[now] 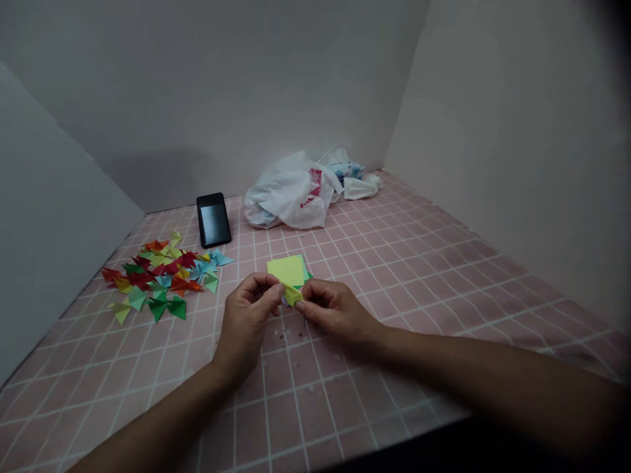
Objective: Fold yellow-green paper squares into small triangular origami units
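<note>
Folded paper, yellow-green, sits pinched near the middle of the pink-tiled tabletop. The left hand and right hand are both curled closed on it, thumbs and fingertips pressing from either side, a grip that seems to keep its creases tight. Just behind lies a stack of square paper sheets, lime on top, within easy reach of both hands. Toward the left edge spreads a loose heap of folded triangular paper pieces in red, orange, green and blue. Near the back edge lie a black smartphone, its dark screen showing no writing, and a white plastic bag, its red print too crumpled to read.
</note>
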{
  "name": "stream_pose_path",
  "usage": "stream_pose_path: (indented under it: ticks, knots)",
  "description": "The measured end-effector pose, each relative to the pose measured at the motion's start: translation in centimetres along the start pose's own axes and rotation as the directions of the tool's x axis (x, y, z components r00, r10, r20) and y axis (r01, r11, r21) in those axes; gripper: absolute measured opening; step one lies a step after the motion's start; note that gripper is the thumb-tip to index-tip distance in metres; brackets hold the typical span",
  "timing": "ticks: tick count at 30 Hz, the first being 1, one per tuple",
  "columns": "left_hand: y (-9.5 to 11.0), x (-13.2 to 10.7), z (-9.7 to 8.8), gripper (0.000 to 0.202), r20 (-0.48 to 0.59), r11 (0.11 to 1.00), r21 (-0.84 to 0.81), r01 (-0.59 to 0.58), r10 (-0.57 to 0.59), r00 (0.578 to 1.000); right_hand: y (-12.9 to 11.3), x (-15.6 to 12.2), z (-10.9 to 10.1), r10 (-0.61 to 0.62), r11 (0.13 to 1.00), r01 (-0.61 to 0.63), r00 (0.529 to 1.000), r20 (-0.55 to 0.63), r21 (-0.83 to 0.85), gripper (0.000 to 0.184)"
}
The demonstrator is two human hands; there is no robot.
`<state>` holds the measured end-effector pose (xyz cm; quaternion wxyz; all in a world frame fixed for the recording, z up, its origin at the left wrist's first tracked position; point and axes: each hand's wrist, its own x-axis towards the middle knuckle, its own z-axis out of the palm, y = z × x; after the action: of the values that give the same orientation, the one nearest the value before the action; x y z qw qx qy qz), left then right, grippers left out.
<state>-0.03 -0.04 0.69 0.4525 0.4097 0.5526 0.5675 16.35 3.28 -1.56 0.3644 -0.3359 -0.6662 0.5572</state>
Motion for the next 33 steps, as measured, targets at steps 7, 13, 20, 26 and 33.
stream_pose_path:
  ticks: [7, 13, 20, 26, 33]
  knots:
    - [-0.1, 0.4, -0.3, 0.013, 0.018, 0.998, -0.065, 0.010, -0.009, 1.000, -0.1, 0.0, 0.0, 0.051, 0.998, -0.053, 0.998, 0.042, 0.044, 0.024]
    - [-0.1, 0.8, -0.2, 0.025, -0.029, 0.981, -0.185, 0.062, -0.069, 0.997, 0.1, 0.0, 0.2, 0.185, 0.933, -0.202, 0.979, 0.083, 0.299, 0.025]
    - [-0.5, 0.2, -0.1, 0.030, 0.154, 0.986, -0.011, 0.169, -0.165, 0.974, 0.3, 0.1, 0.1, 0.169, 0.922, -0.194, 0.980, 0.103, 0.335, 0.028]
    - [-0.3, -0.3, 0.2, 0.031, 0.102, 0.996, 0.018, 0.088, -0.089, 0.991, 0.3, 0.0, 0.2, 0.158, 0.920, -0.202, 0.976, 0.152, 0.336, 0.026]
    - [-0.1, 1.0, -0.3, 0.029, -0.049, 0.992, -0.107, 0.063, -0.068, 0.996, 0.3, -0.1, 0.3, 0.199, 0.895, -0.243, 0.968, 0.151, 0.374, 0.027]
